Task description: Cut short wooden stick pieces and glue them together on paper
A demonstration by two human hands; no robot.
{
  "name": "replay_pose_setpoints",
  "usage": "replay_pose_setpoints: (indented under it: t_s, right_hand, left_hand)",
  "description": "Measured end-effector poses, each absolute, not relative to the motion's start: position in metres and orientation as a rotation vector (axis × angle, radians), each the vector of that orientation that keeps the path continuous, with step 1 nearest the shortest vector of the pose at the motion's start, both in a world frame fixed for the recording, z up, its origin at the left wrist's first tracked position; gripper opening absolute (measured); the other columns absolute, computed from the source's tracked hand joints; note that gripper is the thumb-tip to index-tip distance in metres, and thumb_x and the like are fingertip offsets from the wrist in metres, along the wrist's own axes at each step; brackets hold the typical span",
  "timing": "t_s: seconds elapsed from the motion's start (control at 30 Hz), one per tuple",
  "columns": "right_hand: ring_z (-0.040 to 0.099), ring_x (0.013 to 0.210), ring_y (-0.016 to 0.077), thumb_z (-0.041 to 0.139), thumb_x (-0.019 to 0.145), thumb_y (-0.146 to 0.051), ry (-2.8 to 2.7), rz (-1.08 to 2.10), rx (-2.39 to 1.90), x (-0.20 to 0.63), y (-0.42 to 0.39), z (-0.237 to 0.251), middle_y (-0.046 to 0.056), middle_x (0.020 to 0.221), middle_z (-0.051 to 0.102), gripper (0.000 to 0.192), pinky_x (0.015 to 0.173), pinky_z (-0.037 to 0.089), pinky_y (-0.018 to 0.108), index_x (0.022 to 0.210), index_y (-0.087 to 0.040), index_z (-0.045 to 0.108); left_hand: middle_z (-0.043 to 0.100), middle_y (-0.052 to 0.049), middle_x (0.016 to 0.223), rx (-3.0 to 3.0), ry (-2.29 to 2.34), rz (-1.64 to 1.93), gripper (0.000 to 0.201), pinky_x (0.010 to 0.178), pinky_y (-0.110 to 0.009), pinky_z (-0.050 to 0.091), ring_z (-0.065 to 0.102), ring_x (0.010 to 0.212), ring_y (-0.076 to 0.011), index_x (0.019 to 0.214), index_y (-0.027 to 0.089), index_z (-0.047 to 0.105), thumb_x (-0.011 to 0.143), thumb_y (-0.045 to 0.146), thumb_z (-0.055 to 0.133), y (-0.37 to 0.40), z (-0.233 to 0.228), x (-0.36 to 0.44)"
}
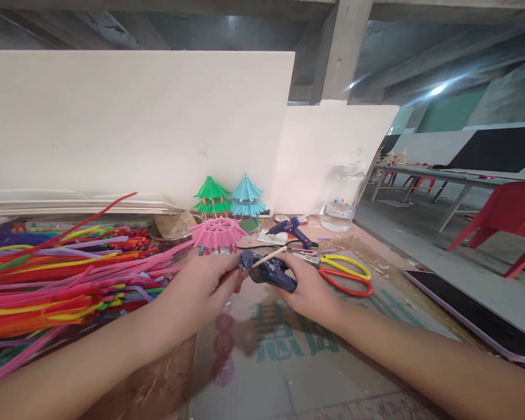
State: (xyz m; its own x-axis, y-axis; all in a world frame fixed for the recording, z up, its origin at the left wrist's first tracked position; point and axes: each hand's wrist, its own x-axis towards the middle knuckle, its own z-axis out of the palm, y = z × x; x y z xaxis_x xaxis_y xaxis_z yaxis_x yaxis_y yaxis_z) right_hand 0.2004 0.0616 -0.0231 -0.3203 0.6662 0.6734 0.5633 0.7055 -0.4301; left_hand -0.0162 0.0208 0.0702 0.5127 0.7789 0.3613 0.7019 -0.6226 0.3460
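Note:
In front of me both hands hold a dark blue, scuffed tool [271, 273] of a kind I cannot make out. My right hand [308, 286] is wrapped round its right-hand end. At the other end, the fingers of my left hand [210, 280] are closed against its tip; what lies inside them is hidden. A thin pale stick [269, 256] slants up to the right across the tool. Just behind my hands stands a pink roof-shaped model [217, 233] made of fuzzy stems. Pliers [345, 274] with one yellow and one red handle lie beside my right hand.
Bundles of coloured pipe cleaners [61, 280] cover the left side. Green [211, 195] and light blue [247, 201] pavilion models stand behind, near a blue glue gun [293, 227] and a clear jar [341, 201]. A phone-like dark slab [476, 315] lies at right; a red chair [507, 216] stands beyond.

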Motion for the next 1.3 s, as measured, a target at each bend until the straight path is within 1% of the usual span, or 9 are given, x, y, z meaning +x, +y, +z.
replay_pose_setpoints:
  t_s: [0.17,0.47,0.63,0.77,0.87,1.03,1.17,1.3]
  right_hand:
    - [0.067,0.105,0.0272,0.063,0.078,-0.021,-2.015,0.152,-0.946,0.200,0.061,-0.023,0.011,0.114,0.070,0.044,0.091,0.053,0.045,0.121,-0.021,0.057]
    - [0.066,0.105,0.0272,0.063,0.078,-0.021,-2.018,0.177,-0.902,0.200,0.061,-0.021,0.012,0.114,0.070,0.043,0.090,0.053,0.044,0.121,-0.018,0.057]
    - [0.067,0.105,0.0275,0.062,0.078,-0.019,-2.026,0.223,-0.939,0.200,0.060,-0.019,0.010,0.115,0.071,0.042,0.089,0.053,0.044,0.119,-0.020,0.058]
    - [0.067,0.104,0.0277,0.062,0.076,-0.018,-2.023,0.232,-0.959,0.200,0.060,-0.019,0.009,0.115,0.071,0.045,0.089,0.053,0.044,0.121,-0.021,0.058]
    - [0.069,0.101,0.0281,0.061,0.075,-0.017,-2.022,0.221,-0.995,0.200,0.060,-0.019,0.008,0.113,0.073,0.045,0.085,0.054,0.043,0.120,-0.022,0.060]
    - [0.070,0.095,0.0287,0.060,0.074,-0.017,-2.028,0.202,-1.063,0.201,0.058,-0.019,0.008,0.105,0.075,0.039,0.081,0.055,0.041,0.113,-0.021,0.064]
    - [0.070,0.097,0.0297,0.060,0.073,-0.017,-2.024,0.198,-1.114,0.201,0.058,-0.018,0.010,0.106,0.075,0.037,0.084,0.054,0.042,0.110,-0.020,0.065]
    - [0.069,0.101,0.0300,0.060,0.072,-0.016,-2.022,0.187,-1.124,0.201,0.058,-0.019,0.010,0.108,0.074,0.039,0.088,0.053,0.042,0.111,-0.020,0.066]
  left_hand:
    - [0.059,0.002,0.059,2.598,1.268,0.755,0.024,0.054,-0.023,0.036,0.056,0.055,-0.0140,0.067,0.022,0.051,0.084,0.023,0.034,0.023,0.066,-0.019]
    - [0.062,0.002,0.062,2.576,1.283,0.709,0.025,0.057,-0.023,0.038,0.056,0.057,-0.0145,0.069,0.022,0.051,0.086,0.025,0.034,0.021,0.069,-0.018]
    - [0.057,0.002,0.058,2.604,1.296,0.699,0.026,0.055,-0.023,0.036,0.053,0.053,-0.0140,0.066,0.022,0.049,0.086,0.027,0.033,0.021,0.070,-0.017]
    - [0.055,0.003,0.056,2.616,1.301,0.697,0.026,0.054,-0.023,0.035,0.052,0.052,-0.0137,0.065,0.022,0.049,0.085,0.027,0.032,0.018,0.072,-0.016]
    - [0.056,0.002,0.057,2.615,1.307,0.687,0.027,0.054,-0.023,0.035,0.053,0.054,-0.0140,0.065,0.022,0.049,0.085,0.027,0.032,0.017,0.074,-0.015]
    - [0.056,0.002,0.057,2.599,1.323,0.700,0.029,0.053,-0.023,0.035,0.054,0.053,-0.0147,0.064,0.022,0.048,0.085,0.030,0.031,0.017,0.076,-0.015]
    - [0.058,0.001,0.058,2.583,1.330,0.683,0.028,0.052,-0.023,0.035,0.055,0.053,-0.0149,0.064,0.022,0.049,0.083,0.030,0.031,0.017,0.076,-0.015]
    - [0.057,0.001,0.056,2.584,1.342,0.678,0.028,0.052,-0.023,0.035,0.054,0.052,-0.0148,0.063,0.023,0.048,0.083,0.031,0.030,0.017,0.077,-0.015]
